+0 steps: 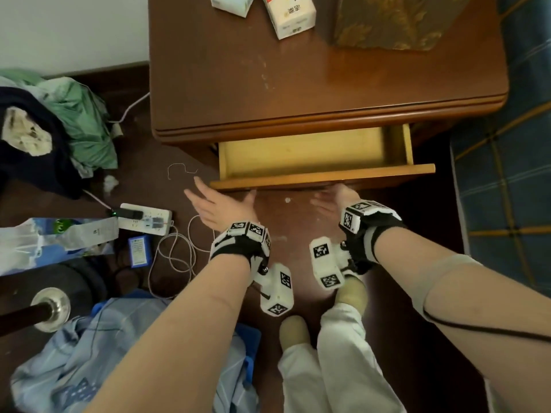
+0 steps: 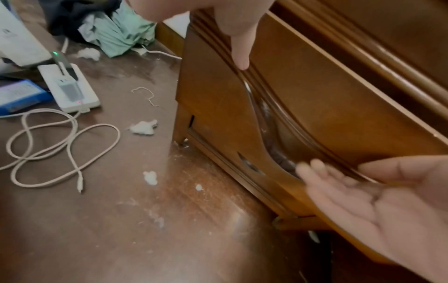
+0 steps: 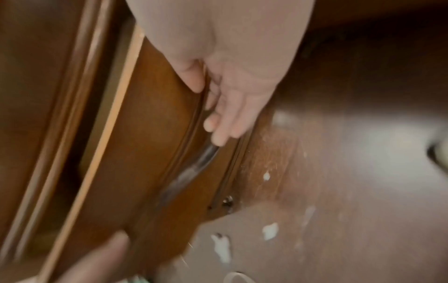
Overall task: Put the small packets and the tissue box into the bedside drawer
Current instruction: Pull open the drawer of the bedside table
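Both hands, left hand (image 1: 219, 205) and right hand (image 1: 334, 201), lie flat-fingered under the drawer (image 1: 301, 156) front (gripping nothing); pulling unevenly could jam it.

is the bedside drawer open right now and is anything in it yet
Open, partly pulled out: the drawer shows its bare yellow bottom. Nothing lies in the visible part; the part under the top is hidden.
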Demonstrator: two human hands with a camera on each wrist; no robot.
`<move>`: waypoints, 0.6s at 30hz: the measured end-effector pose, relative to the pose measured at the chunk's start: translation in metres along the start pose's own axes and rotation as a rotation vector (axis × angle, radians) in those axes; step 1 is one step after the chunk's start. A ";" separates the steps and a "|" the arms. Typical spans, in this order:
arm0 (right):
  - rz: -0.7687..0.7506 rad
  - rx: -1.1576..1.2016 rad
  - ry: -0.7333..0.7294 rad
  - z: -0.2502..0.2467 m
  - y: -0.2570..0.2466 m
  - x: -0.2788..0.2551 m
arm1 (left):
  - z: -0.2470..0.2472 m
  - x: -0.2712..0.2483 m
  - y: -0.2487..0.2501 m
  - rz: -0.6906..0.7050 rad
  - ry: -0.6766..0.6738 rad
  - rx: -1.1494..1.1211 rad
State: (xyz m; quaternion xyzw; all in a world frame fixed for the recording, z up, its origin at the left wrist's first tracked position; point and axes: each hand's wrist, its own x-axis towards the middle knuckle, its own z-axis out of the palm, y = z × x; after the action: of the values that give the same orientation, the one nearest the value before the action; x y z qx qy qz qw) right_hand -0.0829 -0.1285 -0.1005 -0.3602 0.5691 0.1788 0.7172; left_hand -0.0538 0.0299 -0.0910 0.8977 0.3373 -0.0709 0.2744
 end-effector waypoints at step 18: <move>-0.777 -1.605 0.254 -0.059 -0.007 -0.057 | -0.043 -0.007 0.003 0.616 -0.605 0.586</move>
State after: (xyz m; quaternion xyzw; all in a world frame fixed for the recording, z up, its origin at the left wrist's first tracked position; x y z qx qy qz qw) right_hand -0.1352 -0.1669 -0.0502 -0.9368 0.1862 0.2260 0.1916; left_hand -0.0598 0.0468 -0.0511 0.9338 -0.0709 -0.3345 0.1050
